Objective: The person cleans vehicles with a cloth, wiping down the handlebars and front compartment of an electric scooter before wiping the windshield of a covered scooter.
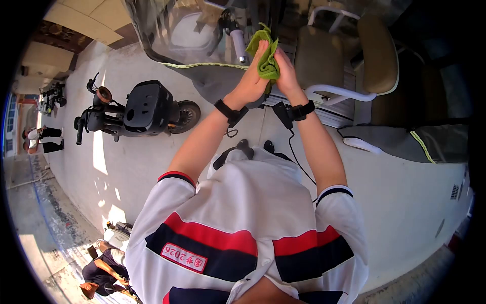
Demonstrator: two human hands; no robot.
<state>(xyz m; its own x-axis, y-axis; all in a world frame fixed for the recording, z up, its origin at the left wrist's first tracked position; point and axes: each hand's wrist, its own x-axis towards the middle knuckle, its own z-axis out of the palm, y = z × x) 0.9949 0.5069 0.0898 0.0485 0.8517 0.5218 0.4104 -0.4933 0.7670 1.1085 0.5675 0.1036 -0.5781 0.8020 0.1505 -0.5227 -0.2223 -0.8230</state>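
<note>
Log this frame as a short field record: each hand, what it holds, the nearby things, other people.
left hand: closed on the green cloth
right hand: closed on the same cloth from the other side
wrists: a black band on each
ahead: vehicle with tan seat and white armrest
left side: black scooter parked on the pavement
other people: one crouched at lower left, others far left, too small to detail

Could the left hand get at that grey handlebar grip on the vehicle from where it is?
Probably yes. The left hand is pressed on the green cloth with the right hand, and the handlebar grip lies just beside it, nothing between.
</note>
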